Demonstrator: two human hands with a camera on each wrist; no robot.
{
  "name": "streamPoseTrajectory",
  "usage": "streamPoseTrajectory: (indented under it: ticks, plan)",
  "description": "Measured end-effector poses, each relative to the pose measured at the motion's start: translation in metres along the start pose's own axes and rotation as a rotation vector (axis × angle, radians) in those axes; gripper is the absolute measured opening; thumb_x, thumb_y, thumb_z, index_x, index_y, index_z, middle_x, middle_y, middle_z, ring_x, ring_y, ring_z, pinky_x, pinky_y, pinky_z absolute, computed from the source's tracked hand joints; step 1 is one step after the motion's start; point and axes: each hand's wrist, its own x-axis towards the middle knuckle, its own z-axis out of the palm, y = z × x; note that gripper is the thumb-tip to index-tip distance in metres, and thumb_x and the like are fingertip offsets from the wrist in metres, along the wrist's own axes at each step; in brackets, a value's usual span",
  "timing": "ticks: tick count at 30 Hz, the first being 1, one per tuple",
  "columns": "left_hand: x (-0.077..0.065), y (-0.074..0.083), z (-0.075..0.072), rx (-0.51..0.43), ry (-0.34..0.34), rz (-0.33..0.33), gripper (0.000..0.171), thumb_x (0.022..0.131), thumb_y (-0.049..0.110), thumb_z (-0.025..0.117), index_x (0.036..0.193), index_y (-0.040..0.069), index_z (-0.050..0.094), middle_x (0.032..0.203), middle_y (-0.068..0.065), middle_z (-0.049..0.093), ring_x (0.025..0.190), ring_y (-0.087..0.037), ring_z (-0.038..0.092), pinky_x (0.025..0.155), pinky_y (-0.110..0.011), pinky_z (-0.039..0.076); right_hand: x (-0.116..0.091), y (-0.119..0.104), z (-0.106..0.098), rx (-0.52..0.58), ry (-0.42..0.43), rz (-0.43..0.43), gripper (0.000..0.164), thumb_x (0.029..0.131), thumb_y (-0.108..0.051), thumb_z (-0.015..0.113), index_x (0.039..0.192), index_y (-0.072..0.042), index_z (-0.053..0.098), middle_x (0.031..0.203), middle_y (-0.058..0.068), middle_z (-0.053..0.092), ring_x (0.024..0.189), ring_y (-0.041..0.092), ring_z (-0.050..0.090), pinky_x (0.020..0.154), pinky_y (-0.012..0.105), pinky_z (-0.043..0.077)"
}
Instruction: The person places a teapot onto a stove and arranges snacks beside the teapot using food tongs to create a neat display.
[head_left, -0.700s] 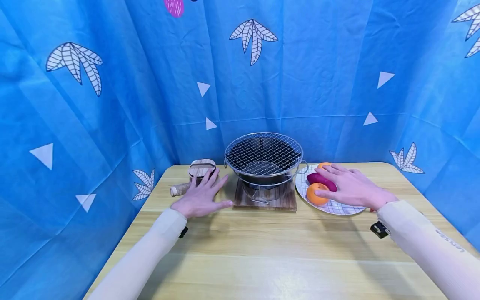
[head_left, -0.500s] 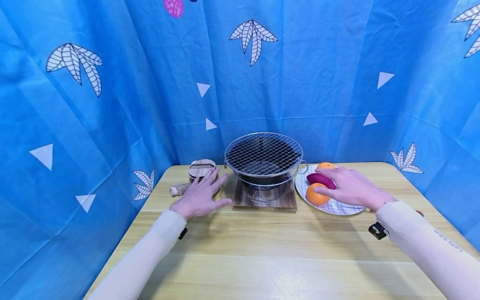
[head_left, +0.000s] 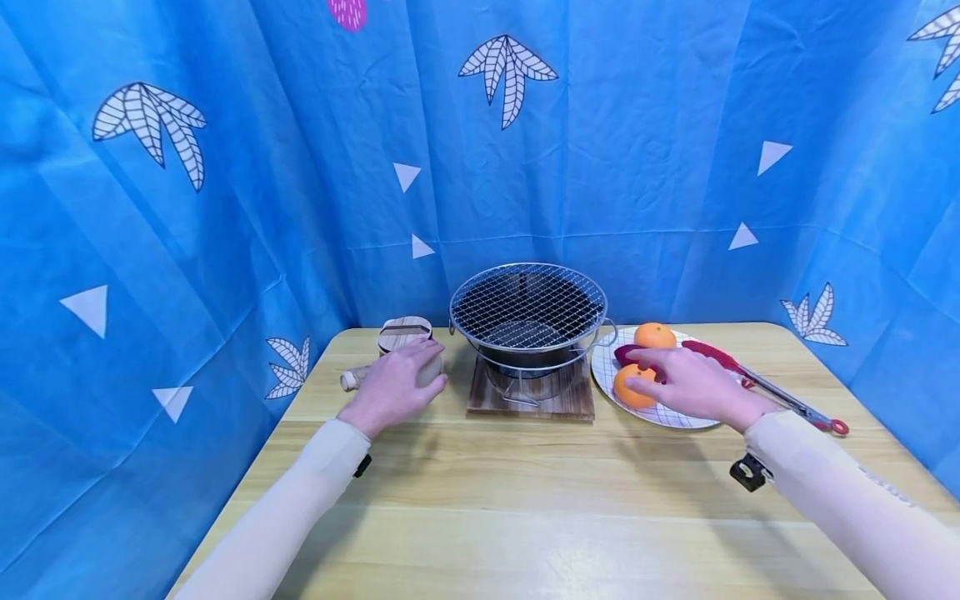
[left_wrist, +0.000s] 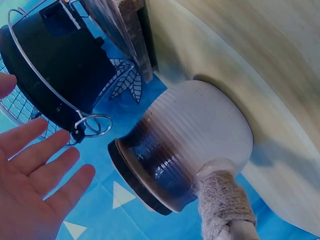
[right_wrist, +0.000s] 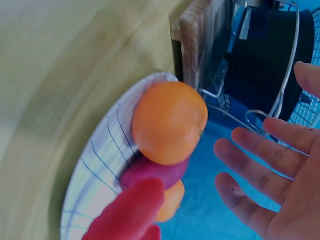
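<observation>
- Right hand [head_left: 690,385], fingers apart, holding nothing, hovers over the plate [head_left: 604,367]; tongs [head_left: 727,362] slant beyond it, handle end rightward.
- Left hand [head_left: 393,387], fingers apart, is nearer the pot [left_wrist: 195,130].

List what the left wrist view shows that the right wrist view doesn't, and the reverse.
Only the left wrist view: the left hand with fingers spread, and beside it, apart, the lidded pot with its rope-wrapped handle.

Only the right wrist view: the right hand, the checked plate, the larger-looking orange, the partly hidden orange, the purple vegetable between them, and the red end of the tongs.

Both: the grill, wooden board, table and blue curtain.
</observation>
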Motion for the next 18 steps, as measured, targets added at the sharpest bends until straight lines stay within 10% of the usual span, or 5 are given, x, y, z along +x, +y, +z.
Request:
streamPoseTrajectory:
  ticks: [4, 18]
  plan:
    - [-0.001, -0.002, -0.001, -0.013, 0.041, 0.013, 0.052, 0.094, 0.043, 0.061, 0.136, 0.013, 0.062, 0.14, -0.01, 0.062, 0.133, -0.03, 0.055, 0.11, -0.051, 0.047, 0.001, -0.001, 0.009, 0.012, 0.008, -0.021, 0.047, 0.094, -0.041, 0.07, 0.131, -0.013, 0.065, 0.086, -0.003, 0.07, 0.077, 0.015, 0.064, 0.064, 0.031, 0.055]
    - [-0.002, -0.007, 0.002, -0.02, 0.088, 0.02, 0.048, 0.093, 0.041, 0.063, 0.13, 0.011, 0.066, 0.132, -0.01, 0.066, 0.125, -0.03, 0.06, 0.105, -0.049, 0.051, 0.008, -0.006, 0.041, 0.158, -0.037, -0.014, 0.054, 0.093, -0.043, 0.07, 0.132, -0.006, 0.064, 0.104, 0.003, 0.074, 0.093, 0.018, 0.071, 0.081, 0.041, 0.061]
